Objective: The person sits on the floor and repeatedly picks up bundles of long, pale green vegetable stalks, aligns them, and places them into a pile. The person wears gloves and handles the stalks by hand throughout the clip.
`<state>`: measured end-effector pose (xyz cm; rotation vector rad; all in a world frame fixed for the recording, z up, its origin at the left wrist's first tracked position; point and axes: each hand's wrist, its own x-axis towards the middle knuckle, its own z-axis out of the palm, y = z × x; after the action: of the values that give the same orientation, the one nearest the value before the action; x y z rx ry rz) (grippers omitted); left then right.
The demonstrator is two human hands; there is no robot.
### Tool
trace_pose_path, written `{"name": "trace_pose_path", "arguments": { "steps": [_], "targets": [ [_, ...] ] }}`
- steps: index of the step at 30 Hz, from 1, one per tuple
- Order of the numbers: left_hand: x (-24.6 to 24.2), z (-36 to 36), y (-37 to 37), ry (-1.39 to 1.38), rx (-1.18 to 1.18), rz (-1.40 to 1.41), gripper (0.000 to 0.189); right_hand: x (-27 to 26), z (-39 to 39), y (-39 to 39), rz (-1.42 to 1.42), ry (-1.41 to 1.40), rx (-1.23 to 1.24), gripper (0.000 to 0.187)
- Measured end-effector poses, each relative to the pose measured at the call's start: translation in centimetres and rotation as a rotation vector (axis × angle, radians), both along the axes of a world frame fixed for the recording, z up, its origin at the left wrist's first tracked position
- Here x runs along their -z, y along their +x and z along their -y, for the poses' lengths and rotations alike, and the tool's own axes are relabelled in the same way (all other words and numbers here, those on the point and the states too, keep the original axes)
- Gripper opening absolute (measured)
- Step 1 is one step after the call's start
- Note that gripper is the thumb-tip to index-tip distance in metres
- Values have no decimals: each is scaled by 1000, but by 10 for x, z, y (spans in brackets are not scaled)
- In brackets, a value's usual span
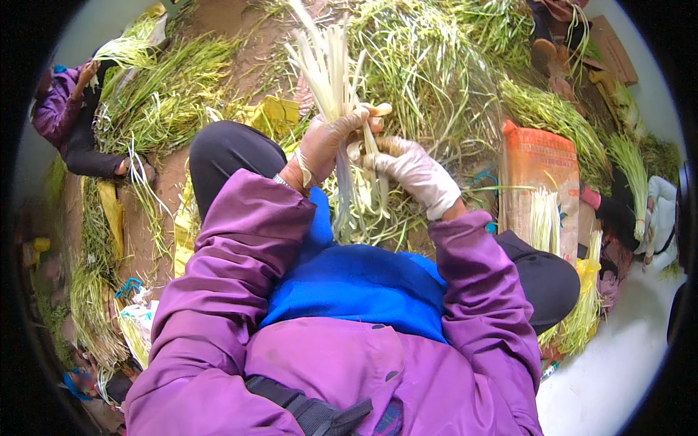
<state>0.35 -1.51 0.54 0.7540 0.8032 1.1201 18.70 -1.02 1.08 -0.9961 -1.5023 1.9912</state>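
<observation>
My left hand [326, 143], in a thin translucent glove, is closed around a bunch of pale, chive-like stalks [332, 71]. The white ends fan out above the fist, and thin limp leaves [343, 191] hang below it. Close beside it, my right hand [417, 173], in a whitish thin glove, pinches a pale stalk [369, 139] at the bunch's right side. The exact fingertip contact is partly hidden. Beneath both hands, loose trimmings [376, 218] lie between my bent knees, in front of a blue cloth [354, 289] over my lap.
Heaped green stalks [425, 71] cover the ground ahead. An orange-and-tan sack [540, 158] at right carries a pile of pale stalks [544, 223]. Other people sit nearby: a purple sleeve [57, 111] at left, a pale sleeve [662, 196] at right. Yellow sacking [275, 115] lies by my left knee.
</observation>
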Motion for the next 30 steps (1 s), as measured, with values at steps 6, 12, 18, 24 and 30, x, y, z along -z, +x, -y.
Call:
{"name": "trace_pose_path", "arguments": {
  "steps": [6, 12, 18, 24, 30],
  "targets": [
    [-14, -8, -28, 6, -253, 66, 38, -4, 12, 9, 364, 19, -227, 25],
    [-21, -11, -58, 131, -404, -35, 35, 29, 27, 17, 556, -22, -521, 28],
    [-31, -15, -56, -10, -208, -266, 37, 91, 7, 59, 348, -197, -427, 40],
    [-27, -21, -31, 102, -171, -310, 42, 143, -77, 143, 432, -369, 457, 25],
    [-21, -24, -16, -110, 17, -6, 34, 168, -128, 126, 1073, 235, 694, 51]
  ]
}}
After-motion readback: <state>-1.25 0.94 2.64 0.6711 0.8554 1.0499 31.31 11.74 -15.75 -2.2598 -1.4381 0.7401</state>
